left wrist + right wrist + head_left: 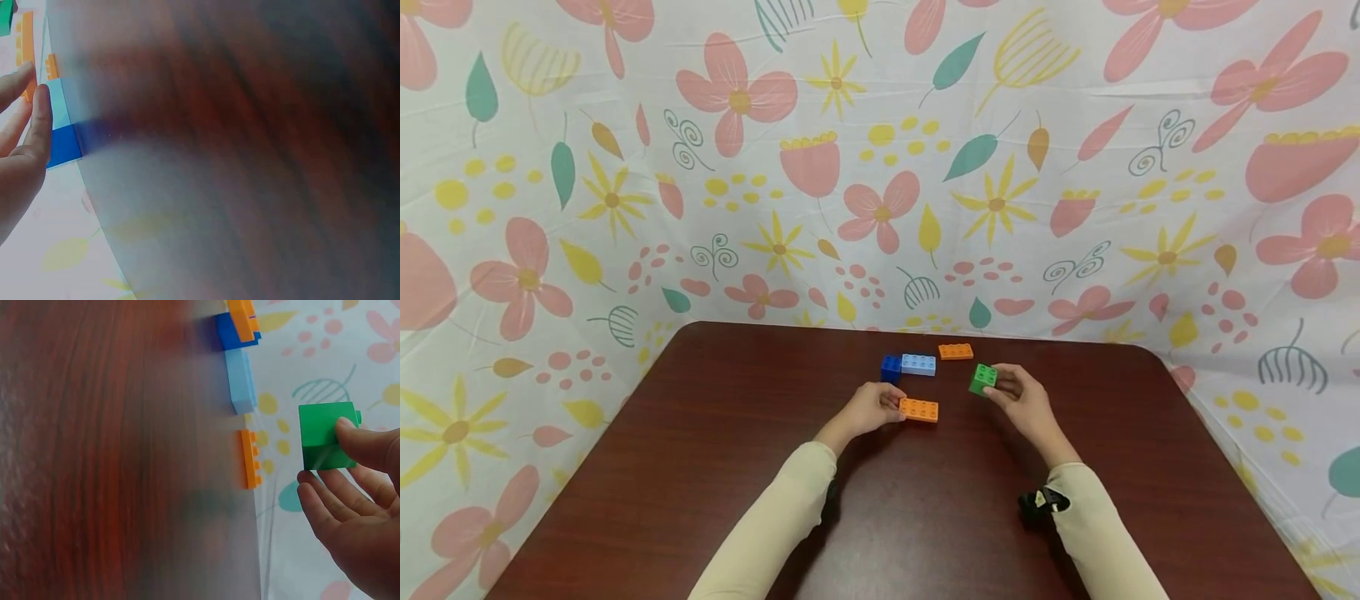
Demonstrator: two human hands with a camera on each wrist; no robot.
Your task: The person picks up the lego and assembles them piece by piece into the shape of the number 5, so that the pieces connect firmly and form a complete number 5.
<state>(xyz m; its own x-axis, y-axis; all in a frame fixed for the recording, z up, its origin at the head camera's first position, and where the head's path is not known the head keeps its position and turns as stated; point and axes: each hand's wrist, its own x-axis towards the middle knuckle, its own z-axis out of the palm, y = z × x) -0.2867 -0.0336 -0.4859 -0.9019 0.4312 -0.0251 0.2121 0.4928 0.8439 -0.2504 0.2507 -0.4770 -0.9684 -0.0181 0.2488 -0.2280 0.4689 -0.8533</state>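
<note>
The landmark for all positions is the light blue brick (918, 364), oblong and studded, set on the dark reddish-brown desk (730, 417). Left and right are the person's own.

Item one: a green brick (326, 434), compact and block-shaped, with smooth, glossy sides and four round studs on top. It is held above the desk, to the right of the light blue brick and slightly nearer the person. The right hand (1028, 408) grips it between thumb and fingers, studs upward.

Item two: a bright orange brick (919, 410), long, low and flat, with two rows of four studs. It is in front of the light blue brick, on the person's side, raised off the desk. The left hand (872, 406) pinches it by its left end.

A dark blue brick (891, 367) adjoins the left end of the light blue brick. A second orange plate (956, 352), equally thin, lies beyond the light blue brick and to its right, well apart from both hands.

Markings: any lettering on the studs is too small to read. A black device (1037, 505) at the right wrist, nearer the person than the light blue brick, shows a pale patch, illegible from here.
</note>
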